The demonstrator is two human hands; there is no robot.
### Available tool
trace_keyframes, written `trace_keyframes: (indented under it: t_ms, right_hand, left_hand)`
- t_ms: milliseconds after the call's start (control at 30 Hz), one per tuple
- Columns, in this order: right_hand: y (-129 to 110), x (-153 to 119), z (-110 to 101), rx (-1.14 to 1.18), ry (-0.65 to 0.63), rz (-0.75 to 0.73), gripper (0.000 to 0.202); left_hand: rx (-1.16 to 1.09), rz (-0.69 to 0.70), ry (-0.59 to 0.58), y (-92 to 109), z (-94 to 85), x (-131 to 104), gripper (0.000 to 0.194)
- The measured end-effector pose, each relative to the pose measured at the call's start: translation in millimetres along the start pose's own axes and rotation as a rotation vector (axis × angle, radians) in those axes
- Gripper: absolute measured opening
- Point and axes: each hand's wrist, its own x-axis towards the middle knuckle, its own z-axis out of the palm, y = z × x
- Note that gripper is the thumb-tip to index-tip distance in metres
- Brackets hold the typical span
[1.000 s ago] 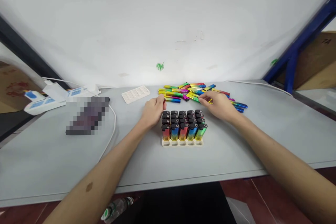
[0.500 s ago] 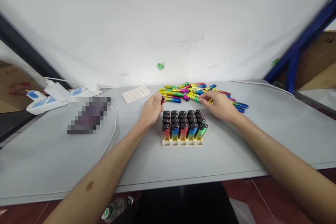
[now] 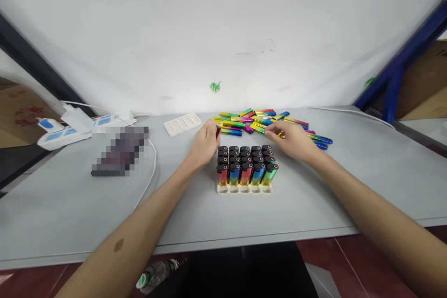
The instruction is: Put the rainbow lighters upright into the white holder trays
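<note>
My left hand (image 3: 205,143) is closed behind the left back corner of the rack. A dark red end of a lighter (image 3: 218,129) shows at its fingertips; the rest is hidden in the hand. My right hand (image 3: 290,138) is at the front of a loose pile, thumb and fingers pinched at the end of a yellow-green lighter (image 3: 257,127). Between my forearms stands a cream rack (image 3: 245,189) with rows of upright, black-topped lighters (image 3: 246,174) in red, blue and green. The rack's front row of holes holds nothing.
More shiny multicoloured lighters (image 3: 233,124) lie heaped by the wall. A second cream rack (image 3: 182,124) lies at the back left. Further left are a white power strip (image 3: 66,136), a blurred dark object (image 3: 120,151) and a white cable (image 3: 152,174). A plastic bottle (image 3: 159,274) lies below the table edge.
The view has shifted slightly. My left hand has turned a little, so less of the dark red lighter end shows. My right hand stays at the pile.
</note>
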Motion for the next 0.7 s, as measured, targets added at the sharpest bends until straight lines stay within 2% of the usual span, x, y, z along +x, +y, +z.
trace_keyframes:
  t_ms: [167,333,433,600,700]
  right_hand:
    - [-1,0,0,0.000,-0.006,-0.005,0.026]
    - [-3,-1,-1,-0.007,-0.014,0.001,0.026]
    - [-5,-1,-1,-0.013,-0.016,0.006,0.026]
    - [-6,-2,0,-0.022,-0.029,-0.006,0.026]
    - [-6,-1,0,-0.027,-0.022,-0.003,0.025]
  left_hand:
    - [-0.190,-0.067,-0.022,5,-0.1,-3,0.020]
    - [-0.260,0.032,0.008,13,-10.3,-1,0.024]
    - [-0.326,0.109,-0.003,23,-21.8,-1,0.016]
    - [-0.248,0.197,-0.159,49,-41.8,-16,0.004]
    - [-0.105,0.260,-0.258,62,-53.1,-27,0.009]
